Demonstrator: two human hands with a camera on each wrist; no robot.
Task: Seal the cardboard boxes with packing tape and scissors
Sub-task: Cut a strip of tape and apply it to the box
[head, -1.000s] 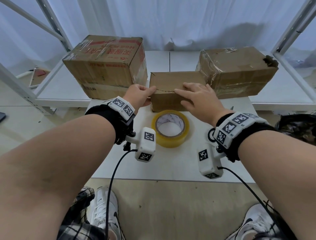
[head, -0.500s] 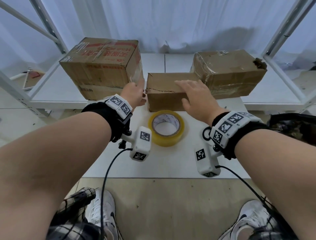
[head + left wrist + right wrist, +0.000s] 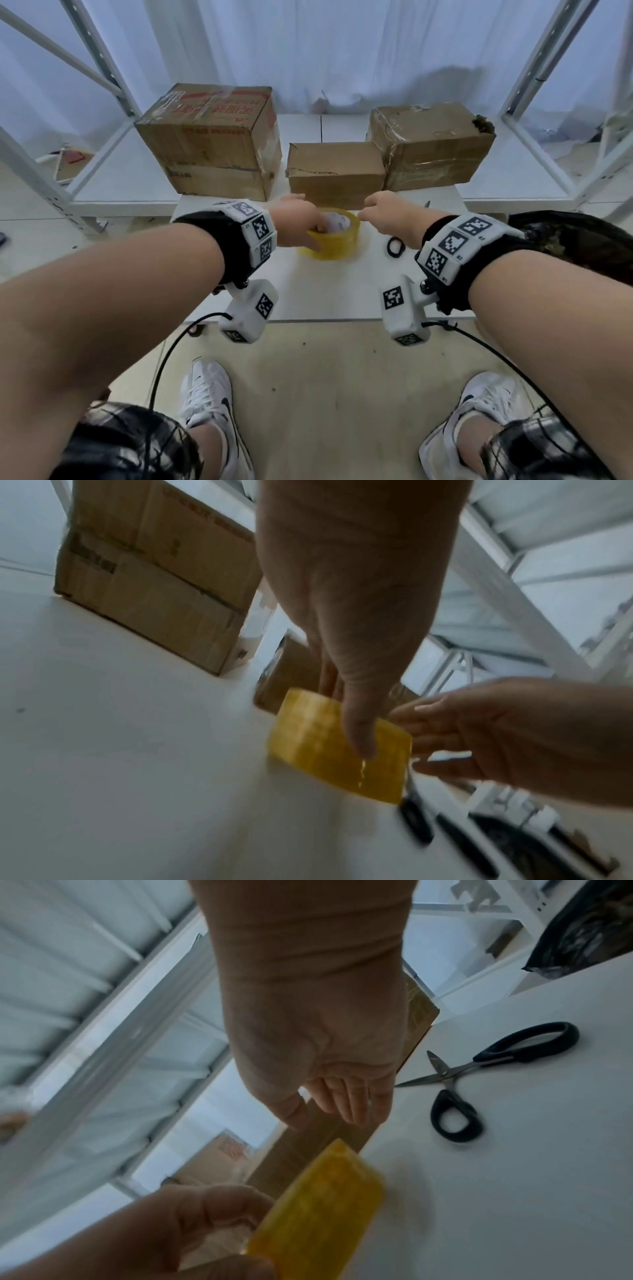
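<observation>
Setting: a packing or storage workroom | Evidence: white metal shelving frame (image 3: 102,65) rising beyond both hands; white curtain (image 3: 342,51) behind it; three worn cardboard boxes (image 3: 335,171) on white table (image 3: 325,291) just past the hands; yellow packing tape roll (image 3: 337,236) between the hands; scissors (image 3: 479,1074) right of the right hand; bare pale floor (image 3: 325,394) below.

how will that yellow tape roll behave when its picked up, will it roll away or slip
The tape roll lies flat on the table, so it probably won't roll unless tipped on edge. The left hand grips it through the hollow core, likely a secure, light lift. Its glossy outer face may be slippery.
</observation>
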